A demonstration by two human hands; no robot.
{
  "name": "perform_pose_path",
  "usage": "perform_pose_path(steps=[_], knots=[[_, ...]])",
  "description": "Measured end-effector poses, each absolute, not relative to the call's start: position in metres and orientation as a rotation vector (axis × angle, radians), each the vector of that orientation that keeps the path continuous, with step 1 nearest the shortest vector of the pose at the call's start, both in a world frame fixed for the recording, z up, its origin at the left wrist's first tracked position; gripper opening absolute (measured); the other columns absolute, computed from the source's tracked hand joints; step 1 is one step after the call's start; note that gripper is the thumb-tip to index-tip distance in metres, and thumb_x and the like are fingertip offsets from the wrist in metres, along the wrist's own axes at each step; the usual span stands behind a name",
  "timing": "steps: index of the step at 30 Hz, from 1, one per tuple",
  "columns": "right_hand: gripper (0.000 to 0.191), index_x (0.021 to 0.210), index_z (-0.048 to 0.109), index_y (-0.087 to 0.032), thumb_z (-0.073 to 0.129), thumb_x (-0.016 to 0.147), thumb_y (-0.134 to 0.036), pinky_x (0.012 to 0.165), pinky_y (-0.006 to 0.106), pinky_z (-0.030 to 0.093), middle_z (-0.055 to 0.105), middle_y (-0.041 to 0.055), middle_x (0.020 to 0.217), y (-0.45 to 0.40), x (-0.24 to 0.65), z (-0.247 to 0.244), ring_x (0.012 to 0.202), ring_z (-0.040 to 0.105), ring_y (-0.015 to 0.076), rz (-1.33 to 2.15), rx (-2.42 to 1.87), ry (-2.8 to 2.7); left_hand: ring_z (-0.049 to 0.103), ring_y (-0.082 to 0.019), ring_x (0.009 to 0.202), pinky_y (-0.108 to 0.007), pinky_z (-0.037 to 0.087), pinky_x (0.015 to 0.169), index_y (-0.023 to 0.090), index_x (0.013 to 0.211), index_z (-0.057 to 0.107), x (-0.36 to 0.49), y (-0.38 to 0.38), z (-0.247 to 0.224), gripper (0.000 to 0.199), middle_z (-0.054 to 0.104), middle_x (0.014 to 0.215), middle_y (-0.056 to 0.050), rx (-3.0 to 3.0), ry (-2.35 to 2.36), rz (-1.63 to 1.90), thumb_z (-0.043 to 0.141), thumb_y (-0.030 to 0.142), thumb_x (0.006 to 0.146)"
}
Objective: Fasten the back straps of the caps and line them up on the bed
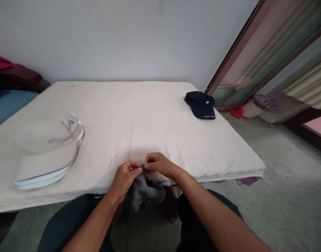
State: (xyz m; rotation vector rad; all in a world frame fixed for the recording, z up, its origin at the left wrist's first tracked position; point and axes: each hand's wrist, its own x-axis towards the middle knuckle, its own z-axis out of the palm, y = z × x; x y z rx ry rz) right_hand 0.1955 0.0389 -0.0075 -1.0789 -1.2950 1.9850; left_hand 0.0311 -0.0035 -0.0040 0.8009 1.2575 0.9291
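A soft grey cap [147, 194] hangs below the front edge of the covered table, between my knees. Its small dark strap end [142, 167] is pinched between both hands. My left hand [125, 177] is closed, thumb and forefinger gripping the strap from the left. From the right, my right hand [160, 164] is closed on the same strap, its fingertips almost meeting the left ones. My fingers cover most of the strap, so its fastening cannot be made out.
Stacked pale caps [48, 150] lie on the left of the table, a cream one on top. A navy cap [201, 104] rests near the right edge of the light textured cover [131, 105]. A wall stands behind; a glazed door [255, 52] is at right.
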Motion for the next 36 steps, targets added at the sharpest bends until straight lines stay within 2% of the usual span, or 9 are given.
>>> perform_pose_path(steps=[7, 10, 17, 22, 30, 36], knots=[[0.013, 0.065, 0.052, -0.017, 0.065, 0.067, -0.014, 0.058, 0.026, 0.046, 0.056, -0.0028, 0.058, 0.038, 0.194, -0.012, 0.055, 0.056, 0.0106, 1.956, -1.1, -1.289, 0.051, -0.011, 0.057, -0.022, 0.037, 0.055, 0.016, 0.075, 0.06, 0.033, -0.003, -0.011, 0.013, 0.058, 0.062, 0.004, 1.08, 1.379, 0.969, 0.068, 0.018, 0.064], [0.013, 0.066, 0.052, -0.017, 0.065, 0.067, -0.016, 0.058, 0.025, 0.046, 0.056, -0.003, 0.059, 0.039, 0.195, -0.013, 0.056, 0.056, 0.0104, 1.956, -1.102, -1.279, 0.05, -0.011, 0.056, -0.022, 0.036, 0.054, 0.017, 0.076, 0.06, 0.033, -0.003, -0.013, 0.013, 0.057, 0.061, 0.004, 1.024, 1.36, 0.956, 0.068, 0.022, 0.066], [0.013, 0.067, 0.054, -0.016, 0.067, 0.068, -0.019, 0.058, 0.026, 0.045, 0.056, -0.0026, 0.06, 0.038, 0.197, -0.013, 0.056, 0.055, 0.0107, 1.956, -1.039, -1.275, 0.055, -0.012, 0.064, -0.023, 0.041, 0.062, 0.016, 0.075, 0.062, 0.031, -0.004, -0.007, 0.017, 0.061, 0.066, 0.002, 0.882, 1.244, 0.953, 0.072, 0.027, 0.067], [0.013, 0.067, 0.053, -0.016, 0.066, 0.068, -0.019, 0.058, 0.025, 0.044, 0.056, -0.0024, 0.06, 0.039, 0.197, -0.013, 0.056, 0.054, 0.0105, 1.954, -1.07, -1.316, 0.057, -0.013, 0.064, -0.024, 0.041, 0.062, 0.015, 0.077, 0.064, 0.028, -0.003, -0.011, 0.019, 0.064, 0.069, 0.0, 0.954, 1.267, 0.931, 0.073, 0.027, 0.066], [0.012, 0.068, 0.053, -0.017, 0.064, 0.067, -0.012, 0.055, 0.025, 0.045, 0.055, -0.0038, 0.057, 0.039, 0.195, -0.016, 0.052, 0.055, 0.0099, 1.962, -1.102, -1.281, 0.054, -0.012, 0.062, -0.023, 0.039, 0.06, 0.016, 0.074, 0.064, 0.028, -0.002, -0.016, 0.012, 0.061, 0.065, 0.002, 1.111, 1.26, 0.954, 0.071, 0.025, 0.069], [0.012, 0.068, 0.053, -0.017, 0.065, 0.067, -0.013, 0.056, 0.025, 0.046, 0.055, -0.0037, 0.059, 0.037, 0.196, -0.015, 0.054, 0.055, 0.0099, 1.994, -1.102, -1.245, 0.055, -0.013, 0.063, -0.024, 0.041, 0.062, 0.015, 0.074, 0.065, 0.028, -0.002, -0.01, 0.019, 0.062, 0.068, 0.0, 1.021, 1.254, 0.903, 0.073, 0.03, 0.066]])
